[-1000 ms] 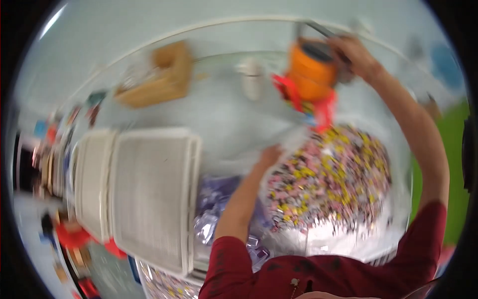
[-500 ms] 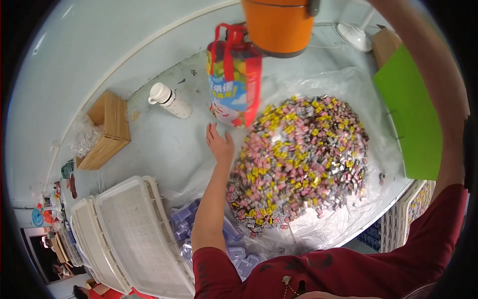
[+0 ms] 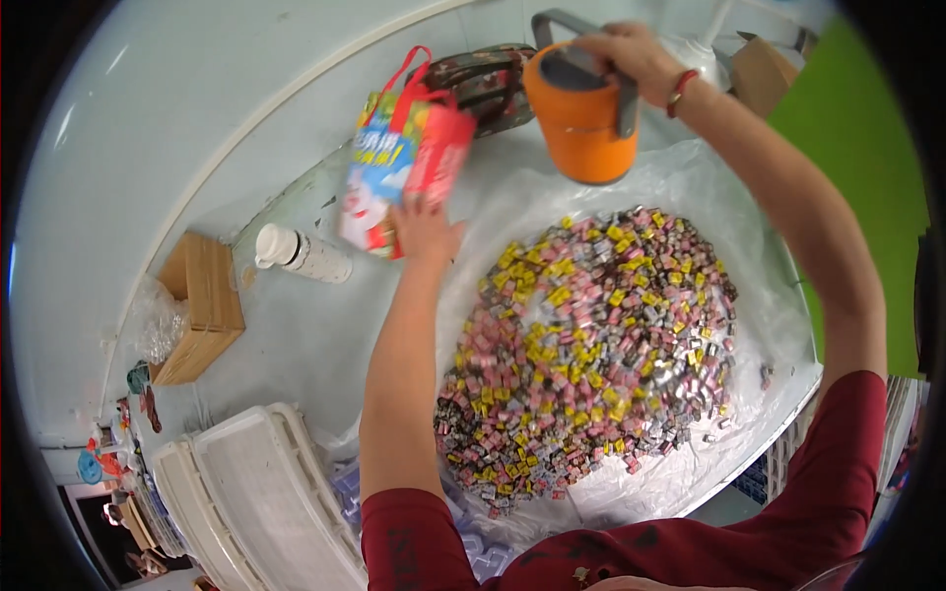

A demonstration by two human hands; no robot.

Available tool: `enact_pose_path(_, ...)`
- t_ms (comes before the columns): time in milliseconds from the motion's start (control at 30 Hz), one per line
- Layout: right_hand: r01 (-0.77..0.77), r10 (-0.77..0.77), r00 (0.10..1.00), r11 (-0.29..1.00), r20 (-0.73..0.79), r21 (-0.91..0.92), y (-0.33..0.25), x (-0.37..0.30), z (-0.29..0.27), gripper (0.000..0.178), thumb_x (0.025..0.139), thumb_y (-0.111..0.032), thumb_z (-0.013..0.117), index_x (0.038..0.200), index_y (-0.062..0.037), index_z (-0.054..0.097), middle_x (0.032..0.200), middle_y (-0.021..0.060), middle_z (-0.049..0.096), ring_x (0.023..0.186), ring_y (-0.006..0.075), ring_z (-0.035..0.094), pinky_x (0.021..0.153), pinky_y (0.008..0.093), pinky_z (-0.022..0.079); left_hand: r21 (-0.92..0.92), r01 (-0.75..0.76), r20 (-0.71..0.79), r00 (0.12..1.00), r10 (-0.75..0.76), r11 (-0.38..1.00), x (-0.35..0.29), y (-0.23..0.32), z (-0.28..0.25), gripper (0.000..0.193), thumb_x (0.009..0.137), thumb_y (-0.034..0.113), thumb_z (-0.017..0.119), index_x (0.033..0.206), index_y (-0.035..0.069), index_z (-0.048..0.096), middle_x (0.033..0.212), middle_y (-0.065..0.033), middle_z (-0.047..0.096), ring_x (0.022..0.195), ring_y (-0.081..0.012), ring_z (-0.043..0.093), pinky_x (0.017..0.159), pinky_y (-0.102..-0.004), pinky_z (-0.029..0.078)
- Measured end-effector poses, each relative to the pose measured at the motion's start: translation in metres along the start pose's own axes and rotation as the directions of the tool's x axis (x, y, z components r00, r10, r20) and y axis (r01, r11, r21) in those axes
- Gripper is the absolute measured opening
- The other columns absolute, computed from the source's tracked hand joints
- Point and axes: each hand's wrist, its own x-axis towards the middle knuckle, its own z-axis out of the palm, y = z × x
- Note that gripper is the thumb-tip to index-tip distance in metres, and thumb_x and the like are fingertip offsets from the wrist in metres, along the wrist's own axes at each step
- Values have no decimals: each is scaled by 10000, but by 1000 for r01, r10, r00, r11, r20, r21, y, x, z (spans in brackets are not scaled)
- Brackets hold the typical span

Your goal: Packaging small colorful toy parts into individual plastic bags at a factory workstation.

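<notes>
My right hand (image 3: pixel 645 64) is closed on the grey handle of an orange lunch pot (image 3: pixel 589 128) with a grey lid. The pot is held beyond the far edge of a big heap of small wrapped pieces (image 3: pixel 591 355), pink, yellow, grey and dark, on clear plastic sheeting. My left hand (image 3: pixel 429 234) is against the lower right side of a colourful carrier bag (image 3: pixel 379 182) with red handles, its fingers stretched out and slightly blurred. The bag leans to the left. Behind it lies a dark patterned bag (image 3: pixel 483 84), partly hidden.
A white bottle (image 3: pixel 305 254) lies left of the carrier bag. Farther left is an open cardboard box (image 3: pixel 212 310) with clear plastic. White mesh trays (image 3: pixel 286 492) and purple plastic pieces (image 3: pixel 488 561) are near left. A green panel (image 3: pixel 857 148) and a white stand (image 3: pixel 700 54) are at the right.
The carrier bag has moved left and tilted, with my left hand now on it. The orange pot has come lower and nearer, bringing my right hand into view. The patterned bag shows more.
</notes>
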Motion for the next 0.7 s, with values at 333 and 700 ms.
enact_pose_path(333,15,-13,1000,996,-12,93,70,2,77,259,824,-239,652,717,-30,542,607,25,539,526,96,485,496,244,391,-252,278,0,958,-287,927,-65,-38,124,624,888,453,523,1351,44,439,1465,-214,307,1355,-409,259,1089,-537,218)
enact_pose_path(700,75,-79,988,997,130,30,96,60,94,205,842,-235,633,845,-35,589,628,-3,538,581,74,483,558,234,391,-134,276,-328,894,-305,952,-82,-27,156,559,876,394,526,1322,63,467,1406,-174,410,1295,-389,354,1030,-518,288)
